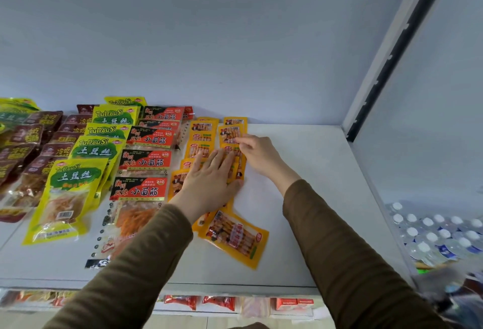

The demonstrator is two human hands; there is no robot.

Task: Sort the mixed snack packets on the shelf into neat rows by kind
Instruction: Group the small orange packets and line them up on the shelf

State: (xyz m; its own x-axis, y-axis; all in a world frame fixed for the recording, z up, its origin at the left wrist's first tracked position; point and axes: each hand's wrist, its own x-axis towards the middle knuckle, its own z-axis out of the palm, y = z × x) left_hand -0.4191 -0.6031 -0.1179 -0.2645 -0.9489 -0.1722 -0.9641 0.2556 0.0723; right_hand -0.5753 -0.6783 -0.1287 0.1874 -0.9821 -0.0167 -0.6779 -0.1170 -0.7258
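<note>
Snack packets lie in rows on the white shelf [300,198]. From the left: brown packets [49,151], yellow-green packets [75,190], red-and-black packets [142,190] and small orange packets [201,130]. My left hand [209,179] lies flat, fingers spread, on the orange packets in the middle of their rows. My right hand [258,153] pinches the edge of an orange packet [230,134] in the right-hand orange row. One orange packet [235,239] lies askew near the front, apart from the rows.
The shelf's right half is bare white surface up to a side wall with a slotted black upright [392,54]. Bottled water caps [439,234] show low at the right. A lower shelf with red packets [217,302] runs under the front edge.
</note>
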